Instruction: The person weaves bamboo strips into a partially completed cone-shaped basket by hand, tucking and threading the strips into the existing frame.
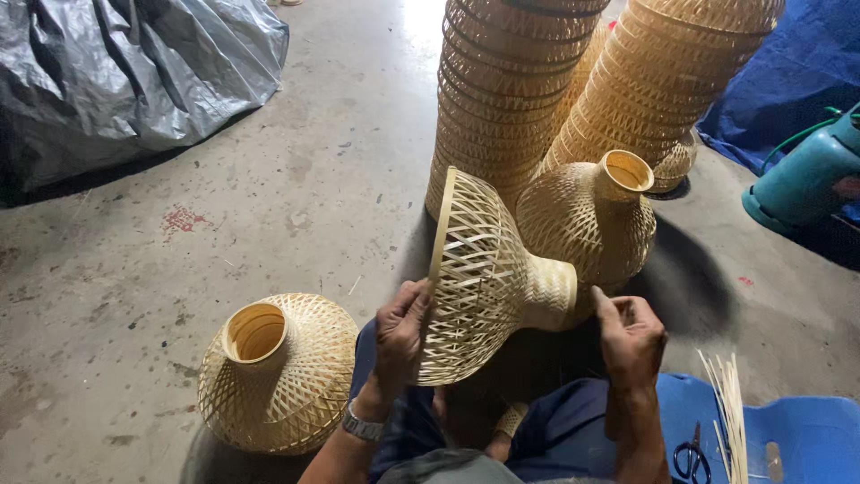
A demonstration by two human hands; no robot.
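A woven bamboo lampshade lies on its side above my lap, wide rim to the left, narrow neck to the right. My left hand grips its wide rim from below. My right hand sits just right of the neck, fingers curled, one finger pointing toward the neck; whether it touches the weave I cannot tell. My dark blue trousers show underneath.
One finished shade stands on the concrete floor at left, another behind the held one. Two tall stacks of shades rise at the back. A blue plastic seat holds scissors and bamboo strips. Grey tarp lies far left.
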